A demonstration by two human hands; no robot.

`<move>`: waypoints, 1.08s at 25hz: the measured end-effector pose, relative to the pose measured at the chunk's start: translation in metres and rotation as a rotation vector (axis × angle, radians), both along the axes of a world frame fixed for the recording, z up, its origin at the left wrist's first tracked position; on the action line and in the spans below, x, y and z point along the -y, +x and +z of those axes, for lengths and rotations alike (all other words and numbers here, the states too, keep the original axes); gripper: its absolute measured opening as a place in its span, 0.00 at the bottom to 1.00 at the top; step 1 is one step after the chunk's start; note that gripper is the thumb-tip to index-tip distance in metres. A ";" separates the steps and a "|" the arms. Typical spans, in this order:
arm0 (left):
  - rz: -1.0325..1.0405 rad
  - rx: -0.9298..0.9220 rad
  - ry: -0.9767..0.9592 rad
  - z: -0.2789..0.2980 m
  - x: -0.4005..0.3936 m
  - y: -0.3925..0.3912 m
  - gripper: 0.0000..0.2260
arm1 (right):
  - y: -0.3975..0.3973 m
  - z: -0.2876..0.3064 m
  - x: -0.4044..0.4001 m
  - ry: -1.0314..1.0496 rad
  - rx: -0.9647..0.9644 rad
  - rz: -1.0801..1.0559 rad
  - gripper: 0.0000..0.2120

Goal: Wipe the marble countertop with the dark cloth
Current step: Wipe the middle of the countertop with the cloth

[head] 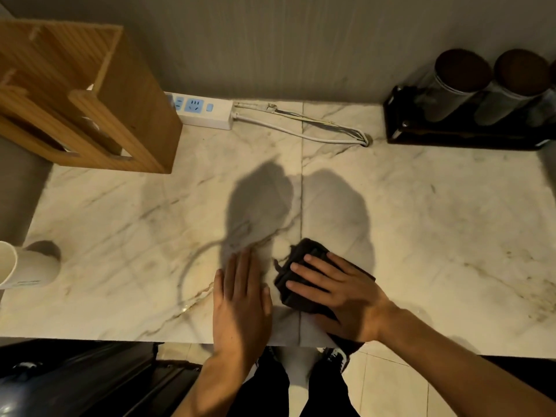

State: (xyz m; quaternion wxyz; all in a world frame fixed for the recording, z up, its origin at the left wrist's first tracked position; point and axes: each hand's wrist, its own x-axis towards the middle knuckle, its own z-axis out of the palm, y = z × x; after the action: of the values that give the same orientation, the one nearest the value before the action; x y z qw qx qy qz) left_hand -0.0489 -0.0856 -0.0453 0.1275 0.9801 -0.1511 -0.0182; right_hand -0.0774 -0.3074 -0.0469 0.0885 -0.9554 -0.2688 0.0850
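The marble countertop (421, 221) is white with grey and brown veins and fills the middle of the head view. A folded dark cloth (301, 260) lies on it near the front edge, just right of a seam. My right hand (340, 293) lies flat on top of the cloth with fingers spread, pressing it onto the marble. My left hand (240, 302) rests palm down on the bare marble right beside the cloth, fingers together, holding nothing.
A wooden box (99, 97) stands at the back left. A white power strip (204, 111) with its cable (301, 132) runs along the wall. A black tray (451, 133) with dark-lidded canisters (454, 85) sits back right. A white paper cup (24, 266) lies at the left edge.
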 end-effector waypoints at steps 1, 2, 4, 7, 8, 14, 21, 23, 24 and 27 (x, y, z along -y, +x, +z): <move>0.009 -0.012 -0.010 0.000 0.003 0.000 0.23 | 0.008 -0.001 0.005 -0.012 0.001 0.005 0.31; 0.012 -0.023 -0.016 0.001 0.008 0.000 0.23 | 0.016 -0.001 0.010 -0.020 0.005 0.002 0.30; -0.006 -0.041 -0.014 0.001 0.019 0.000 0.24 | 0.032 0.001 0.016 -0.018 0.023 -0.027 0.29; -0.008 -0.059 -0.020 0.000 0.040 0.004 0.25 | 0.056 0.005 0.024 -0.009 0.030 -0.106 0.29; 0.004 -0.066 -0.034 0.000 0.047 0.005 0.25 | 0.064 0.005 0.026 -0.017 0.030 -0.136 0.29; -0.022 -0.078 -0.018 -0.001 0.076 0.017 0.25 | 0.106 0.002 0.035 -0.042 0.060 -0.311 0.28; -0.075 -0.058 0.072 -0.001 0.078 0.021 0.25 | 0.144 -0.001 0.039 -0.017 0.038 -0.614 0.28; -0.058 -0.073 0.066 -0.001 0.078 0.022 0.25 | 0.151 -0.001 0.040 -0.005 0.037 -0.690 0.28; -0.053 -0.079 0.060 -0.002 0.078 0.022 0.25 | 0.153 -0.002 0.040 -0.005 0.035 -0.723 0.29; -0.050 -0.082 0.033 -0.002 0.077 0.022 0.26 | 0.154 -0.003 0.039 0.012 0.053 -0.828 0.29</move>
State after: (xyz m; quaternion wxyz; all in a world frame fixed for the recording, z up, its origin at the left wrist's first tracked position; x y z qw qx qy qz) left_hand -0.0273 -0.1630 -0.0478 0.1169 0.9764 -0.1696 -0.0642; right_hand 0.0763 -0.3465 -0.0498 0.1140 -0.9840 0.1356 0.0162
